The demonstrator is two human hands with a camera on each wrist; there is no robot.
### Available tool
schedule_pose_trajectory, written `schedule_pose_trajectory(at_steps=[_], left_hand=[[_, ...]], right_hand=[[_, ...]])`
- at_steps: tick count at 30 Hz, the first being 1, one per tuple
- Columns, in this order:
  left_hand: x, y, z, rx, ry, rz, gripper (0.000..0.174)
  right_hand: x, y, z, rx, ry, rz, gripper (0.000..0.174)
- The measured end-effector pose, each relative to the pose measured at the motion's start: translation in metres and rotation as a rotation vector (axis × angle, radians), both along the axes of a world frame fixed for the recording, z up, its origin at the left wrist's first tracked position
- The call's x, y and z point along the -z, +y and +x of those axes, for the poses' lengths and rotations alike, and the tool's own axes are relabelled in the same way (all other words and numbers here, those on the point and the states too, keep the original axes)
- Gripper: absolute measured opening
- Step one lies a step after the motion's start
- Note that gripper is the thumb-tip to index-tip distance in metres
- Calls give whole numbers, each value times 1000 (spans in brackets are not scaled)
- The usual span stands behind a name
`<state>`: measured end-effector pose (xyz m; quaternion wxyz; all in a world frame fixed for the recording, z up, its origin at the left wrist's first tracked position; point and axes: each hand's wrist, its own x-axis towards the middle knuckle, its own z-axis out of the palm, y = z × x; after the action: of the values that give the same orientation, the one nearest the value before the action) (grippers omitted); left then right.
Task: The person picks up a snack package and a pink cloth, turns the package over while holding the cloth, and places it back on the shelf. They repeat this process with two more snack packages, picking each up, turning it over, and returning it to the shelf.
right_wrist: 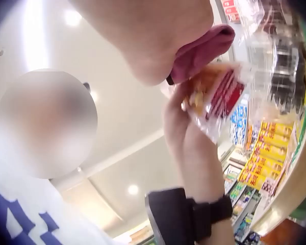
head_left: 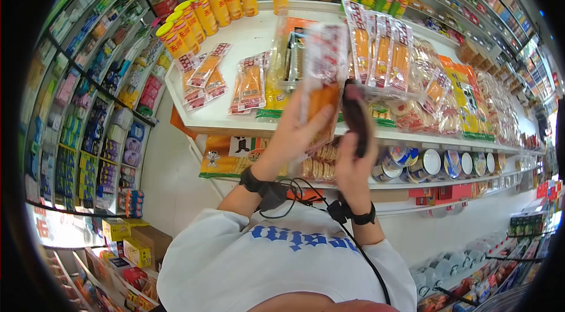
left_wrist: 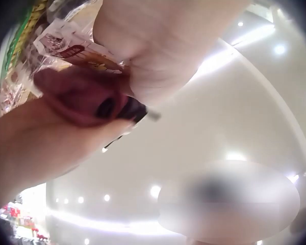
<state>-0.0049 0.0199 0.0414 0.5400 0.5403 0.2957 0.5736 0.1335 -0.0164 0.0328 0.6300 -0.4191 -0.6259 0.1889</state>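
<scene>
In the head view, my left hand [head_left: 288, 138] grips a clear packet [head_left: 322, 97] of orange-brown food, thumb across its front. My right hand [head_left: 355, 173], close beside it, holds a long dark maroon item [head_left: 356, 118], cloth-like and blurred. The right wrist view shows the maroon item [right_wrist: 204, 51] under my right hand [right_wrist: 153, 35], near the packet [right_wrist: 217, 97] in my left hand [right_wrist: 186, 132]. In the left wrist view the maroon item [left_wrist: 81, 97] lies between both hands, and a packet [left_wrist: 76, 48] shows behind. Some fingertips are hidden.
Similar packets [head_left: 253, 82] lie on the white shelf top [head_left: 200, 116], with more packets [head_left: 400, 56] at the right. Yellow-lidded canisters [head_left: 220, 9] line the back edge. Tubs [head_left: 431, 162] sit on the lower shelf. Stocked racks [head_left: 88, 100] stand at the left.
</scene>
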Motion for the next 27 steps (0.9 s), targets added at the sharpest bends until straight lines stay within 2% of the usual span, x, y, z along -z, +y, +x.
schedule_pose_trajectory(at_steps=[2, 3, 5, 7, 9, 10, 12, 13, 15, 18, 19, 21, 22, 23, 25, 26, 27], left_hand=[[-16, -3, 14, 9, 172, 335, 69], [-23, -4, 19, 12, 255, 504, 75], [-27, -5, 26, -48, 438, 565, 76], [-26, -11, 32, -115, 618, 618, 78], [-24, -16, 38, -208, 748, 691, 71], [-22, -18, 39, -236, 829, 717, 69], [-21, -21, 40, -280, 935, 756, 65], [-21, -22, 40, -243, 940, 751, 70], [-20, -24, 36, -172, 951, 736, 80], [-14, -28, 30, 127, 495, 398, 70], [-10, -28, 30, 140, 329, 330, 66], [-9, -28, 30, 165, -5, 189, 57], [-14, -28, 26, 45, 17, 91, 50], [-22, -26, 25, 30, -159, -2, 48], [-33, -18, 20, -12, -512, -189, 44], [-32, -11, 16, -115, -467, -190, 39], [-27, 1, 7, -73, -534, -203, 37]], right_hand=[[-20, -2, -8, -129, -208, 140, 53], [-15, -3, -6, -225, -58, 22, 54], [-2, 0, -1, -421, 242, -205, 56], [-11, 3, 0, -375, 371, -220, 59], [-13, 5, 5, -371, 538, -262, 63], [-10, 10, 8, -423, 721, -254, 62], [-21, 13, 13, -390, 699, -143, 62], [-30, 15, 15, -373, 688, -89, 62], [-43, 28, 25, -455, 439, 71, 63], [-36, 44, 33, -493, 222, 149, 58], [-35, 47, 33, -490, 168, 157, 55], [-34, 39, 21, -309, 41, 135, 52], [-33, 37, 17, -241, -121, 186, 54], [-31, 34, 13, -167, -275, 246, 58], [-32, 20, 2, -188, -480, 223, 61], [-30, 12, -5, -224, -454, 179, 63], [-27, 8, -8, -250, -503, 173, 62]])
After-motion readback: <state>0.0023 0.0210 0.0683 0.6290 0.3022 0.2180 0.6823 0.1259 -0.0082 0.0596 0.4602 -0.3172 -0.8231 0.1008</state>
